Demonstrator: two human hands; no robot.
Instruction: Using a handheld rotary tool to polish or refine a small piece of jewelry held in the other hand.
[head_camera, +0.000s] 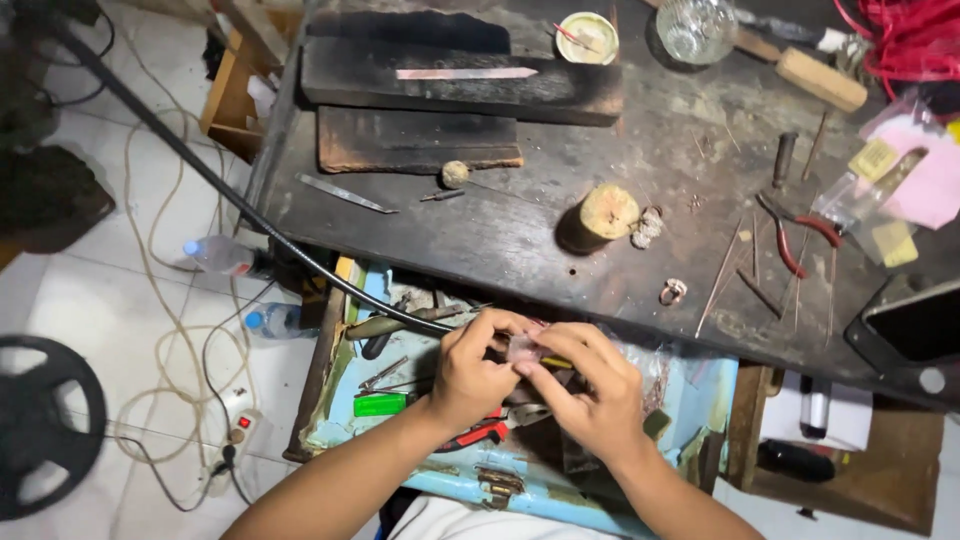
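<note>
A small craft workshop — scorched workbench (560, 230) strewn with pliers (792, 232) and wire rods (722, 270); open tool drawer (690, 390) below.

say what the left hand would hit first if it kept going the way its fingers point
Probably the small clear plastic bag that the left hand already pinches, then the right hand fingers just behind it; depth is hard to judge.

Both forearms angled inward, left hand (470, 375) and right hand (590, 385) fingertip to fingertip (each grip pinched tight).

A small clear plastic bag (524, 347), pale pinkish and crumpled, is pinched between both hands' fingertips, held above the open blue drawer (690, 395), just below the dark workbench's front edge.
</note>
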